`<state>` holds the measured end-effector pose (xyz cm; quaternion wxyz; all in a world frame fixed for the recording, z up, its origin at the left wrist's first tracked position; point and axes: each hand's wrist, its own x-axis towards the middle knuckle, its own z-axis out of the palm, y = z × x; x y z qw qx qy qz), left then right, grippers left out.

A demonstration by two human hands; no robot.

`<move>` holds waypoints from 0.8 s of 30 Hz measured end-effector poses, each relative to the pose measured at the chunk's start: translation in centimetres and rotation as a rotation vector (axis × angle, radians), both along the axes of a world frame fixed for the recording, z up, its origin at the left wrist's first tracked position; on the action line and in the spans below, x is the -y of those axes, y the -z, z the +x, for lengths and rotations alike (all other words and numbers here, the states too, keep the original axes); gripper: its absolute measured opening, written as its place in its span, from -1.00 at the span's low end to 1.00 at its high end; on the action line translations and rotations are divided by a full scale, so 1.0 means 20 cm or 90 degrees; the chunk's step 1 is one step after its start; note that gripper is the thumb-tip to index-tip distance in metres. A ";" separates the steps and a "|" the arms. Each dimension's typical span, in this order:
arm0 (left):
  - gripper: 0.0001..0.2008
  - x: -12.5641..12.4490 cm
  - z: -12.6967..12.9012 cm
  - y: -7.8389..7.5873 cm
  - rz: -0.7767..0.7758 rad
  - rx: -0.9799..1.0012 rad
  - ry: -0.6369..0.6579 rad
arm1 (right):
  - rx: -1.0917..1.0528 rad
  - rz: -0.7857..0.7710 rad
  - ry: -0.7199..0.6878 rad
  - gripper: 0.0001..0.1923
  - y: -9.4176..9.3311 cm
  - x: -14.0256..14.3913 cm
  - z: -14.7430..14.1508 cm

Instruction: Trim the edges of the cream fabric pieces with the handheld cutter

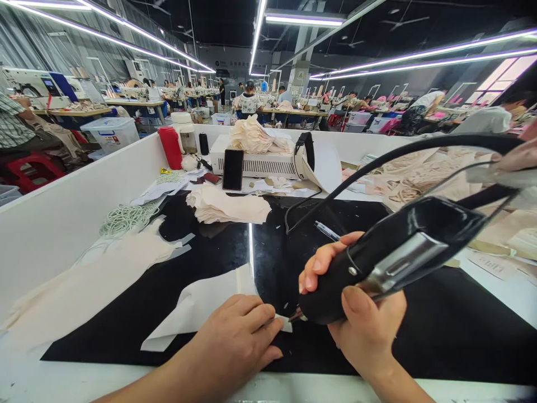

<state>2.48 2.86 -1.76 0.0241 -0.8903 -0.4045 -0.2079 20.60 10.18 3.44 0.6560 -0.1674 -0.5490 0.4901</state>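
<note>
My right hand (369, 330) is wrapped round a black handheld tool (335, 280) with a silver lever, a pointed metal tip and a thick black cable. The tip meets the narrow end of a white fabric piece (205, 302), or sits just beside it. On that end lies my left hand (243, 336), palm down, fingers stretched over the fabric and thumb apart on the black mat (440, 324). The fabric's lower left edge is folded over. A larger pale fabric stack (100, 274) lies to the left. Whether the tip touches the cloth, I cannot tell.
Behind the mat are a cream fabric pile (226, 204), a phone (233, 169) and a white vented box (255, 162). Green cord (130, 217) lies at left, a pen (327, 230) near the tool. The cable (377, 162) arches at right. White walls edge the table; people work beyond.
</note>
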 end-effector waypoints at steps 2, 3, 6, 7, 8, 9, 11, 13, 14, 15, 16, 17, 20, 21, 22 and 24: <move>-0.69 0.00 0.00 0.00 0.002 -0.004 0.000 | 0.007 0.005 0.004 -0.62 0.00 0.00 0.00; -0.69 0.01 0.00 0.00 0.003 -0.003 0.000 | 0.008 0.008 0.010 -0.61 0.00 0.00 0.00; -0.69 0.01 0.00 0.00 0.005 0.005 0.001 | 0.013 0.004 0.033 -0.62 0.00 -0.01 0.00; -0.69 0.01 0.00 0.01 0.006 0.007 0.001 | 0.014 0.000 0.040 -0.62 0.00 -0.01 0.00; -0.69 0.00 0.00 0.01 0.006 0.008 0.000 | 0.014 -0.004 0.045 -0.63 0.00 -0.01 0.00; -0.69 0.00 0.00 0.01 0.007 0.008 0.000 | 0.012 -0.006 0.048 -0.63 0.00 -0.01 0.01; -0.70 0.00 -0.01 0.01 0.004 0.006 0.001 | 0.005 -0.001 0.047 -0.63 0.00 -0.01 0.01; -0.70 0.00 -0.01 0.01 0.003 0.005 0.001 | 0.000 0.006 0.038 -0.63 0.00 -0.01 0.01; -0.70 -0.01 -0.01 0.01 0.003 0.004 0.000 | -0.001 0.005 0.032 -0.62 0.00 -0.01 0.01; -0.71 -0.01 0.00 0.00 0.003 0.005 0.000 | 0.000 0.004 0.027 -0.62 0.00 -0.01 0.01; -0.71 -0.01 0.00 0.00 0.002 0.006 -0.001 | 0.002 0.002 0.024 -0.61 0.01 -0.01 0.01; -0.71 0.00 0.00 0.00 0.001 0.008 -0.001 | 0.005 0.000 0.023 -0.62 0.01 -0.01 0.00; -0.72 0.00 0.00 -0.01 -0.002 0.015 0.002 | 0.017 -0.006 0.037 -0.66 0.00 -0.01 0.00; -0.72 0.00 0.01 -0.01 -0.001 0.016 0.003 | 0.021 -0.010 0.042 -0.67 0.00 0.00 0.00; -0.72 0.00 0.00 -0.01 0.000 0.016 0.003 | 0.023 -0.014 0.046 -0.69 0.00 0.00 0.00; -0.72 -0.01 0.00 0.00 -0.002 0.014 0.004 | 0.016 -0.016 0.043 -0.69 0.00 0.00 0.01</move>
